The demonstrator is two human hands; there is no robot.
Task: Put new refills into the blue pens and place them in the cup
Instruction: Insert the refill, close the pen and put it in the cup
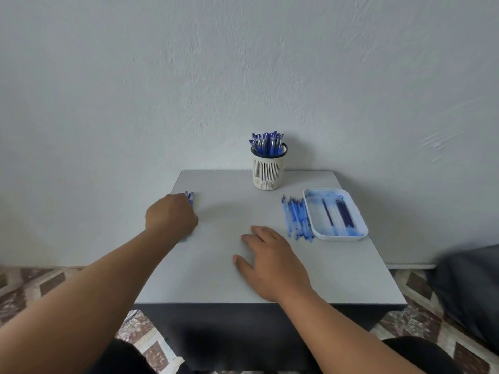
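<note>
R hand (272,261) flat beside refills (297,218), tray (361,225)

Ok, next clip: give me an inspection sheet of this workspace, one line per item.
Surface: grey table, bare in the middle.
Job's things: cup at the far edge, full of blue pens; loose refills lie beside a white tray holding more refills; pens under the left hand.
Clutter: nothing seen.
Hands: left hand curled round pens near the left edge; right hand flat on the table, empty.
Cables: nothing seen.
Surroundings: pale wall, patterned floor, dark cloth at right.
</note>
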